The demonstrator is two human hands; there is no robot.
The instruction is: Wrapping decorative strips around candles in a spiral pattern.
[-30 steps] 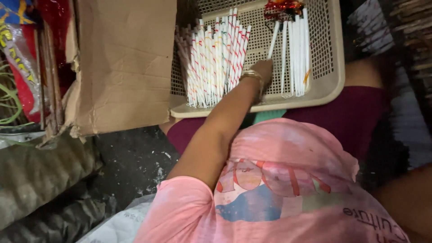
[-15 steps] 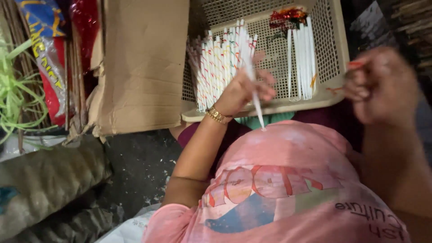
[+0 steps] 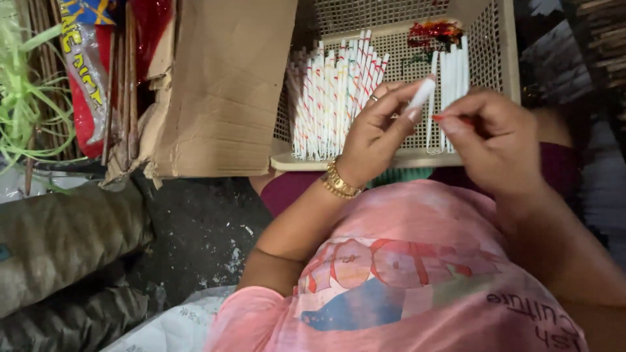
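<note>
Since half a second ago, both hands have come together in front of the chest: the left hand (image 3: 375,133) has lifted the thin white paper tube (image 3: 422,92) higher, and the right hand (image 3: 486,133), which was off at the right edge, now sits close beside it.

The left hand grasps the tube between thumb and fingertips, its upper end tilted toward the far right. It wears a gold bracelet (image 3: 339,182) at the wrist and a ring. The right hand is loosely curled, its thumb and forefinger pinched just beside the tube's end; whether they grip something small and red there or only show a painted nail, I cannot tell.

Behind the hands, resting on the person's lap, is a cream plastic mesh basket (image 3: 502,49). In its left part lies a large bundle of white paper tubes with red stripes (image 3: 332,98). In its right part lies a smaller row of plain white paper tubes (image 3: 453,72), with a crumpled red foil scrap (image 3: 433,31) at the far end.

Judging by the two piles, many tubes seem already handled and sorted, one is in hand, and more remain.

To the left stand a torn brown cardboard box (image 3: 222,85), a red printed packet (image 3: 85,72) and green plastic strips (image 3: 26,98). The person wears a pink printed shirt (image 3: 404,280).
</note>
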